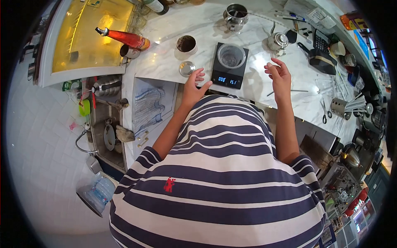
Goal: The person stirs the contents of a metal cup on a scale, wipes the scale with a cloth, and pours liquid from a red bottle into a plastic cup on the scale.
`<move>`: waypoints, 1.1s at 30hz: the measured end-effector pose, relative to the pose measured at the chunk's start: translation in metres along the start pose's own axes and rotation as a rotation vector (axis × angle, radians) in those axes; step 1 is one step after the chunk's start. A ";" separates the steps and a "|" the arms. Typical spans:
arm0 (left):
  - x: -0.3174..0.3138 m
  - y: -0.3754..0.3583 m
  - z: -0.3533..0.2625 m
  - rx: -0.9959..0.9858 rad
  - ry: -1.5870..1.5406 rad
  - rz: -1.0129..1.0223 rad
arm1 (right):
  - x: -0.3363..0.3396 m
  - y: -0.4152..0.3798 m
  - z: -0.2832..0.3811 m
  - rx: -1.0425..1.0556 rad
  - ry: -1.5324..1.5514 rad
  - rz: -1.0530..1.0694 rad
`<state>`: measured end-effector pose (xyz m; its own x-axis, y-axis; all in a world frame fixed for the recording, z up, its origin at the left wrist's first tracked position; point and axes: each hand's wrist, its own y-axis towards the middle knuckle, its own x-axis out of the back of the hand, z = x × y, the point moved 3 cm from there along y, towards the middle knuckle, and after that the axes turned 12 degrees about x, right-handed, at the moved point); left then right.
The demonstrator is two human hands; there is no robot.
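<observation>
My left hand [196,87] is over the counter's front edge, fingers apart and holding nothing. Just beyond its fingertips sits a small round metal-rimmed dish or lid [187,68]. Between my hands lies a black digital scale [227,78], its lit display reading 15.1 on the right. On the scale stands a clear cup [231,56]; its contents are hard to make out. My right hand [278,77] is raised to the right of the scale, with loosely bent fingers and nothing visible in them. Behind the dish is a cup with dark residue inside [186,44].
A small metal pot with a spout [278,41] and a steel pitcher [235,17] stand farther back. A red bottle [126,39] leans at left, above the sink [109,140]. Scissors [325,111] and a metal holder of straws [340,108] lie at right.
</observation>
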<state>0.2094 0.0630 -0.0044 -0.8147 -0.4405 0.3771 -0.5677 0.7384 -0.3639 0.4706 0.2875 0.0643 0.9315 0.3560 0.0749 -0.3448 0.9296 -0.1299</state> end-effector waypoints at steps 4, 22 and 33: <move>0.009 -0.010 0.004 0.024 0.013 0.025 | -0.017 -0.023 0.006 0.161 -0.201 0.016; 0.068 -0.018 0.012 -0.035 0.030 0.110 | -0.117 -0.016 0.061 0.694 -0.768 0.030; 0.074 -0.005 -0.002 -0.061 0.019 0.138 | -0.103 -0.014 0.083 0.659 -0.748 -0.032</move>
<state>0.1518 0.0275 0.0268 -0.8817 -0.3233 0.3437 -0.4419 0.8211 -0.3612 0.3702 0.2457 0.1408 0.7070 0.0876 0.7018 -0.5275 0.7263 0.4407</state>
